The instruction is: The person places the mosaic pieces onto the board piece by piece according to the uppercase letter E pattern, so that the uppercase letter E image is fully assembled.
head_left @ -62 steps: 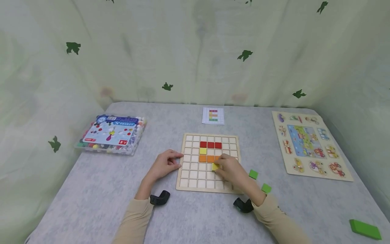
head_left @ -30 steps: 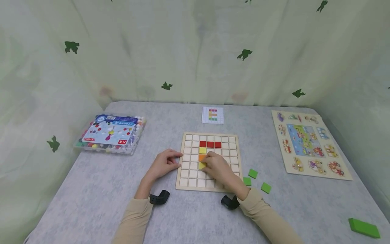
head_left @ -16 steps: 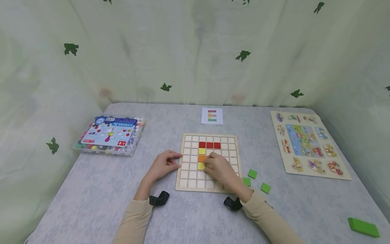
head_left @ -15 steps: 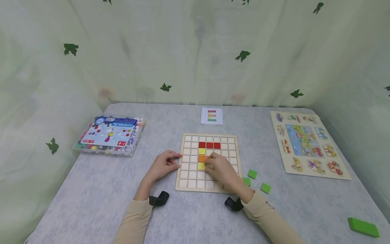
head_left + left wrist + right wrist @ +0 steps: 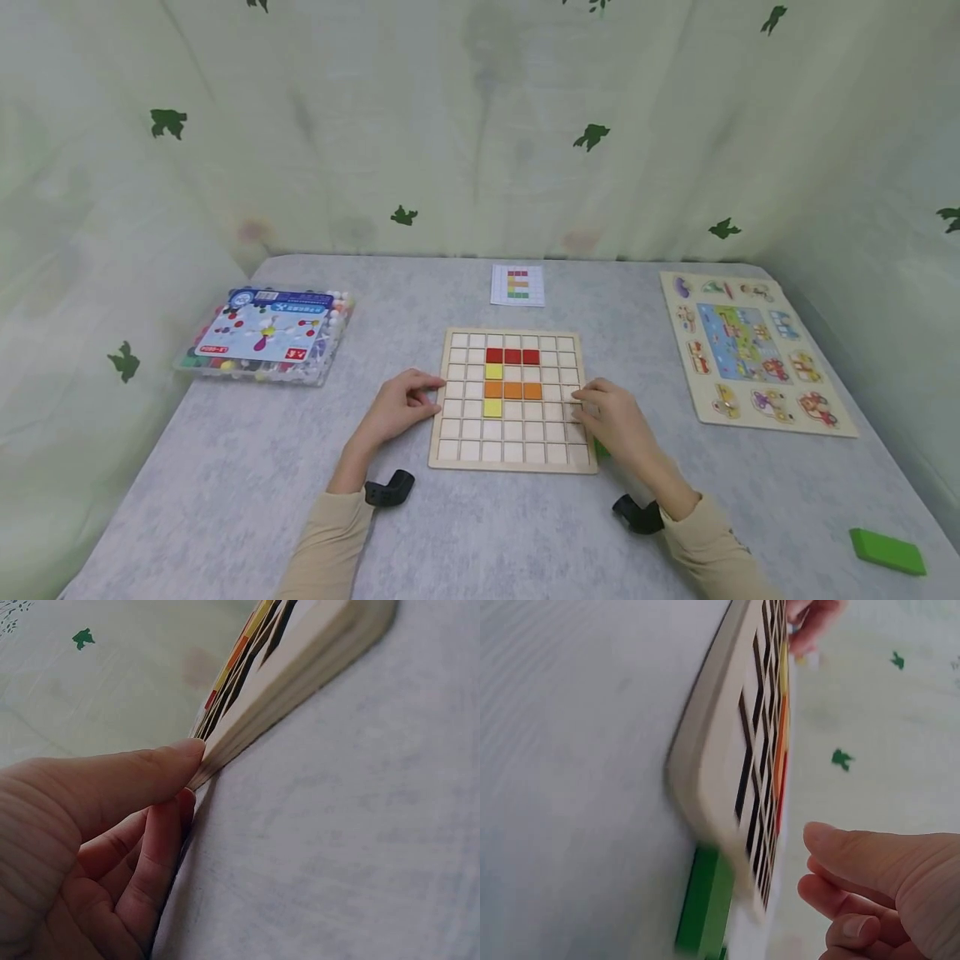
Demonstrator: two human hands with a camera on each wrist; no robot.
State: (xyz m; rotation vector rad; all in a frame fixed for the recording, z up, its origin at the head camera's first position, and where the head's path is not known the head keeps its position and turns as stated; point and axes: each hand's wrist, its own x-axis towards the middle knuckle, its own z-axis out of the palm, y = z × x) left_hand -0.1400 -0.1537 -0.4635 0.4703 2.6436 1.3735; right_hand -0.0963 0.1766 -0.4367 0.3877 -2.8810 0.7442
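Note:
A wooden grid board [image 5: 513, 468] lies mid-table. In its cells are a row of red tiles [image 5: 512, 357], a row of orange tiles [image 5: 513, 390], an upper yellow tile [image 5: 493, 372] and a lower yellow tile [image 5: 492, 407]. My left hand [image 5: 399, 403] touches the board's left edge with thumb and index tips, which stand apart; the left wrist view shows the thumb [image 5: 142, 776] against the wood. Over the right edge hovers my right hand [image 5: 618, 421], nothing between its relaxed fingers. A green tile [image 5: 602, 448] peeks out beneath it; the hand and forearm hide the other green tiles.
Behind the board lies a pattern card [image 5: 517, 286] with coloured squares. A clear box of colourful parts [image 5: 262, 333] is at the left, a wooden picture puzzle [image 5: 757, 354] at the right. A green block [image 5: 888, 552] lies near the front right.
The right hand brought a yellow tile leftward into the cell below the first orange one, let go, then moved right to the board's right edge. The left hand stayed put.

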